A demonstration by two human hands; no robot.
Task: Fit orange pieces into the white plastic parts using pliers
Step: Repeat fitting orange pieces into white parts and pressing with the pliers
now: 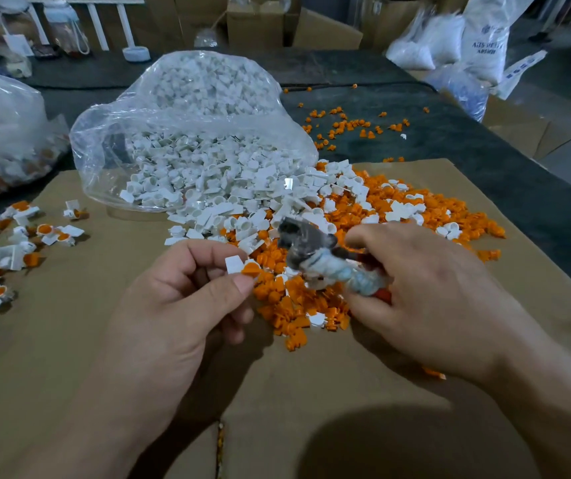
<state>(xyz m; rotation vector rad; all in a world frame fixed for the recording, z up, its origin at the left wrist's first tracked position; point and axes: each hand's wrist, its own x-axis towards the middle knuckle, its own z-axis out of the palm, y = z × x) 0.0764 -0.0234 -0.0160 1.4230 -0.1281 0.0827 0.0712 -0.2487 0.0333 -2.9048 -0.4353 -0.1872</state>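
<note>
At the far left, on the cardboard [69,375], lies a scatter of finished pieces [4,250], white with orange set in. Beyond them a clear bag [190,133] spills white parts toward the middle of the sheet.

The left hand [180,305] pinches one white part [234,264] between thumb and forefinger, the other fingers curled under. An orange piece [251,269] sits at the part's right end. Whether it is pressed home or only resting in the socket cannot be told.

Just to the right are the pliers [306,252], with the dark head up and to the left and the handles wrapped in pale tape. They are blurred, so the set of the jaws is unclear. The head is near the held part but not on it. The right hand [425,292] grips the handles, fingers curled round them.

Under and beyond both hands spreads the orange pile [311,305], mixed with loose white parts.

The step in hand looks like the pressing: the pair is loosely mated and held up for the tool. The next move likely calls for bringing the jaws across the orange piece and the back of the white part, squarely, then squeezing until it seats. The left fingertips sit close to where the jaws would close, so they need to stay clear of the bite.
</note>
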